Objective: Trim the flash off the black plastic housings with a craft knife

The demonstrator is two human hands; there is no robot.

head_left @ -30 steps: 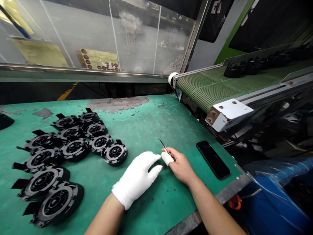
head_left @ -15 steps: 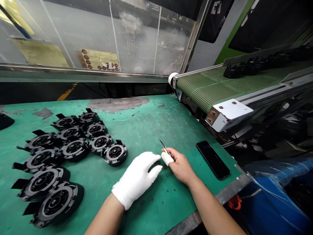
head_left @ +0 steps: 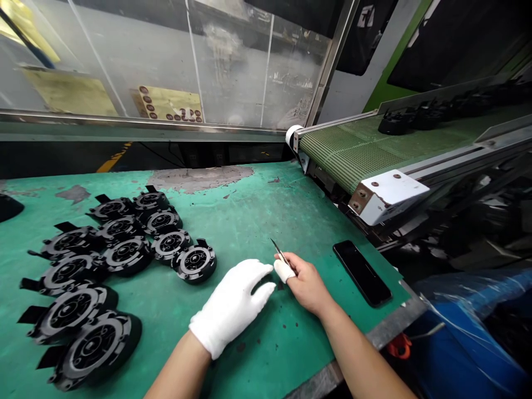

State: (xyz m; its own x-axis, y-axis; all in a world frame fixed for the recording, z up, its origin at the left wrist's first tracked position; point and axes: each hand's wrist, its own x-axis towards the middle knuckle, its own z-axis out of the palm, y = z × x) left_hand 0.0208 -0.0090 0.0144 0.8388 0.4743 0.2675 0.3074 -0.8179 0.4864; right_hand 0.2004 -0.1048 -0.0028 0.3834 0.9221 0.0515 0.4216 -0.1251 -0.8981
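My left hand point(head_left: 233, 305), in a white glove, hovers or rests over the green table point(head_left: 249, 216) with thumb and fingers apart and nothing between them. Close to its fingertips is my right hand point(head_left: 305, 280), bare except for a white cover on the thumb. It grips a thin pointed blade point(head_left: 280, 252), whose dark tip points up and left. Left of my gloved hand, several round black parts point(head_left: 195, 263) with grey ring faces and side tabs stand grouped on the table.
A black phone point(head_left: 362, 272) lies at the table's right. Beyond it, a green conveyor belt point(head_left: 344, 152) carries several black parts, and its white end bracket point(head_left: 390, 194) juts toward the table. A blue plastic-lined bin point(head_left: 465, 332) stands at lower right.
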